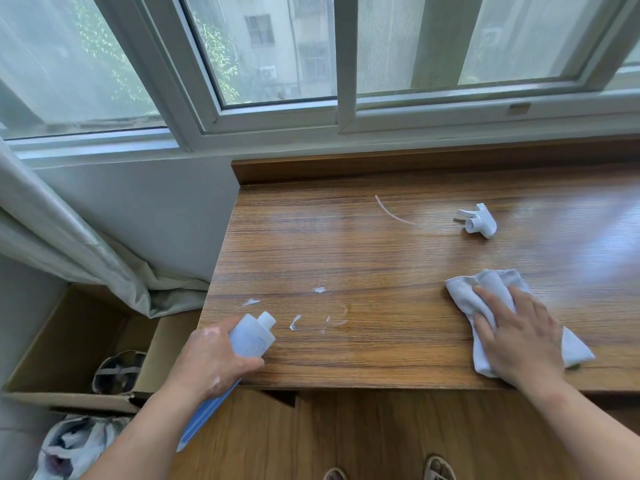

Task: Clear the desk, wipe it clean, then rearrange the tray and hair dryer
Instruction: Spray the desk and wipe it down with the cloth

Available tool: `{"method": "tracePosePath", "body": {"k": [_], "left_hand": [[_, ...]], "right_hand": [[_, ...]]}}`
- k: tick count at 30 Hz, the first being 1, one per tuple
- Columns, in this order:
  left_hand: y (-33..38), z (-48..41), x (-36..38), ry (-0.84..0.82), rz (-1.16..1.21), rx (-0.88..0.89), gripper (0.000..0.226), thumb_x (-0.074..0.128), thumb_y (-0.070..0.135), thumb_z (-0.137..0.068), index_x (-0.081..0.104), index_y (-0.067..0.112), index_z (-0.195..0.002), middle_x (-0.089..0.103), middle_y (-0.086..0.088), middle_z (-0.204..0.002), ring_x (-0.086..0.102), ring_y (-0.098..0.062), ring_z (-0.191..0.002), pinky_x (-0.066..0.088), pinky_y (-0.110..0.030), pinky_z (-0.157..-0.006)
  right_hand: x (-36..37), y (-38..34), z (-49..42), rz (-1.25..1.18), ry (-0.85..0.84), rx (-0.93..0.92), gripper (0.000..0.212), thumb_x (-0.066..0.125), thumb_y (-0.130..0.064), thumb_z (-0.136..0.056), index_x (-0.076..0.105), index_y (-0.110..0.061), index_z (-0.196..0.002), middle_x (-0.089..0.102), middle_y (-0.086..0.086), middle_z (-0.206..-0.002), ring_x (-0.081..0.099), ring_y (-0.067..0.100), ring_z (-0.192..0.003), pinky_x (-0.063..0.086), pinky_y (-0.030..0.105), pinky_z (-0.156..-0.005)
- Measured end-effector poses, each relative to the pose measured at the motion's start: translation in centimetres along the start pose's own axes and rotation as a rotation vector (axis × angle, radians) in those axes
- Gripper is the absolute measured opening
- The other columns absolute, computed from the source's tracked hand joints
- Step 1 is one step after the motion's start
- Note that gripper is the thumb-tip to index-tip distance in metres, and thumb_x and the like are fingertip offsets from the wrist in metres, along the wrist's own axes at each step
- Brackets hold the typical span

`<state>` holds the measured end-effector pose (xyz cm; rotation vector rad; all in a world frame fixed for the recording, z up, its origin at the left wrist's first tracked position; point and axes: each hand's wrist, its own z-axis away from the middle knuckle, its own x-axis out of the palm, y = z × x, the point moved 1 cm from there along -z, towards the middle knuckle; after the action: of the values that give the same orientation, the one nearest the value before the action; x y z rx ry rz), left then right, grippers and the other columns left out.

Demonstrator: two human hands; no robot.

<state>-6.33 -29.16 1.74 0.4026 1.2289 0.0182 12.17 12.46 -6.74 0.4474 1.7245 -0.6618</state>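
Our bare left forearm (138, 434) is angling up from the lower left. Our left hand (213, 358) is wrapping its fingers and thumb around a translucent pale-blue plastic bottle (254, 336) at the front left corner of the brown wood-grain desk (381, 258), knuckles turned up. Our bare right forearm (588, 420) is angling in from the lower right. Our right hand (516, 337) is lying palm down, fingers straight and slightly spread, pressing on a crumpled white cloth (485, 292) near the desk's front edge.
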Motion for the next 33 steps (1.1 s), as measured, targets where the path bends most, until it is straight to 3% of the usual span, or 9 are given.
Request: {"method": "tracePosePath", "body": {"k": [7,12,15,33], "left_hand": [[0.2,-0.1,0.5,0.006,-0.013,0.015,0.063,0.084,0.049,-0.067,0.061,0.03,-0.122,0.061,0.008,-0.093,0.056,-0.013,-0.086,0.046,-0.026,-0.064],[0.4,-0.2,0.5,0.009,-0.027,0.028,0.058,0.082,0.049,-0.067,0.063,0.029,-0.118,0.063,0.006,-0.092,0.058,-0.015,-0.085,0.05,-0.031,-0.068],[0.4,-0.1,0.5,0.007,-0.037,0.028,0.059,0.082,0.048,-0.067,0.063,0.029,-0.119,0.063,0.005,-0.094,0.057,-0.016,-0.087,0.05,-0.032,-0.069],[-0.3,-0.4,1.1,-0.007,-0.109,0.007,0.065,0.076,0.053,-0.062,0.058,0.035,-0.122,0.063,0.005,-0.093,0.059,-0.019,-0.087,0.056,-0.035,-0.072]], "right_hand": [[0.0,-0.2,0.2,-0.01,0.018,0.003,0.047,0.064,-0.039,-0.091,0.056,-0.037,-0.137,0.053,0.009,-0.129,0.046,0.033,-0.12,0.042,0.054,-0.098],[0.0,-0.1,0.2,-0.007,0.003,0.018,0.049,0.043,-0.052,-0.088,0.054,-0.04,-0.135,0.051,0.006,-0.128,0.048,0.033,-0.121,0.043,0.053,-0.098],[0.0,-0.2,0.4,-0.012,0.005,0.026,0.051,0.04,-0.053,-0.087,0.056,-0.04,-0.134,0.052,0.006,-0.128,0.048,0.034,-0.122,0.043,0.054,-0.098],[0.1,0.0,0.2,-0.008,0.003,0.027,0.046,0.048,-0.048,-0.09,0.056,-0.04,-0.135,0.052,0.007,-0.128,0.047,0.034,-0.122,0.041,0.052,-0.098]]}}
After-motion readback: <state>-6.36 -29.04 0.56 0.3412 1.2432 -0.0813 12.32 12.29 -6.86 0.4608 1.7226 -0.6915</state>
